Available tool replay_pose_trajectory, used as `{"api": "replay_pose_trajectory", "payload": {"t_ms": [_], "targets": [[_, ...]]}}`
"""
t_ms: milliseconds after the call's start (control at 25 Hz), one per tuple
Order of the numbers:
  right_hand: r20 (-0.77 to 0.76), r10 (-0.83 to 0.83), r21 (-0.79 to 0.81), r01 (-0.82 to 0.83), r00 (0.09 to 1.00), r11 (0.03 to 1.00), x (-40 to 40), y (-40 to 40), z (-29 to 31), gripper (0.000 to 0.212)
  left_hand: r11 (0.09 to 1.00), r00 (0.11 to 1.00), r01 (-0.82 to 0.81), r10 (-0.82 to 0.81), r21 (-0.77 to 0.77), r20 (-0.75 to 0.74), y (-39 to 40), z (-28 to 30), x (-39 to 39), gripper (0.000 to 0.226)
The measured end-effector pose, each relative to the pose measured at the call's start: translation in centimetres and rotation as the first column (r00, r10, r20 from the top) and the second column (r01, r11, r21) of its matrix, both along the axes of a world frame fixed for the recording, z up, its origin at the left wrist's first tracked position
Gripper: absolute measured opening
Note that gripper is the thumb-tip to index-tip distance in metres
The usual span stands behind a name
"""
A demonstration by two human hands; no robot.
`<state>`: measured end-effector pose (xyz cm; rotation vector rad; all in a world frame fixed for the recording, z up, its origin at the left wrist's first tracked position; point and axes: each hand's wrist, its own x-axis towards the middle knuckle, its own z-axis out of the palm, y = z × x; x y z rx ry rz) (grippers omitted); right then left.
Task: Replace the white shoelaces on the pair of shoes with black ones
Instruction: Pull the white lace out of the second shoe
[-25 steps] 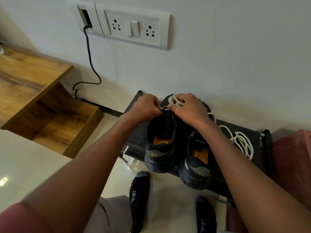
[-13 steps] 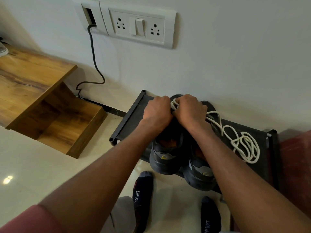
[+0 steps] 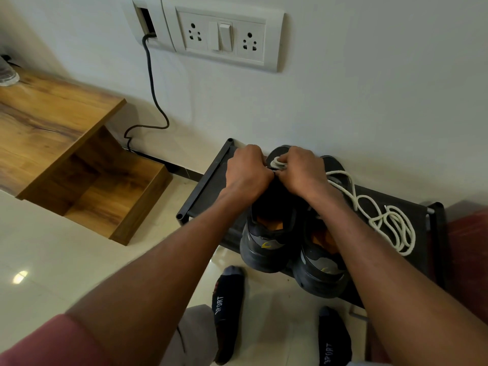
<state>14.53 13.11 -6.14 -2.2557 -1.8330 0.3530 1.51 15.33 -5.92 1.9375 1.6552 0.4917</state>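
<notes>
Fingers of both hands curled, knuckles up, meeting over toe end of left shoe (image 3: 266,233). Left hand (image 3: 247,171) fisted tight at shoe front, fingertips hidden underneath; likely pinching a lace or eyelet edge, cannot tell from this angle. Right hand (image 3: 301,173) curled round bunched white shoelace (image 3: 277,163), loops of it poking out just above thumb side, touching fingers. Thumbs of both hands pressed near each other at centre.

Second white shoelace (image 3: 388,220) loose, trailing from under right wrist out to right of fingers, piled in coils on black rack (image 3: 203,186). Right shoe (image 3: 320,270) just beside left shoe, touching, partly under right forearm, nearer than fingers. Both shoes dark, orange insoles showing, heels toward camera, toes toward wall (image 3: 343,107).

Beyond fingers, up wall: white socket panel (image 3: 224,38) with black cable (image 3: 153,83) dropping down left. Far left of fingers: wooden stepped shelf (image 3: 66,143). Below forearms: two dark socks (image 3: 227,307) printed SPORT on pale floor tile (image 3: 52,260). Pink sleeve (image 3: 47,344) at bottom left.
</notes>
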Motion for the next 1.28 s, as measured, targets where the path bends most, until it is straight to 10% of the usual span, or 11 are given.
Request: {"api": "replay_pose_trajectory", "payload": {"t_ms": [640, 1280], "targets": [[-0.025, 0.094, 0.022, -0.093, 0.995, 0.995, 1.2, -0.3, -0.4, 0.034, 0.998, 1.0, 0.004, -0.003, -0.067, 0.022, 1.5, -1.0, -1.1, 0.01], [-0.367, 0.029, -0.096, -0.069, 0.93, 0.993, 1.9, 0.1, -1.5, 0.029, 0.983, 0.986, 0.13, -0.114, -0.127, 0.122, 2.2, -1.7, -2.1, 0.022]]}}
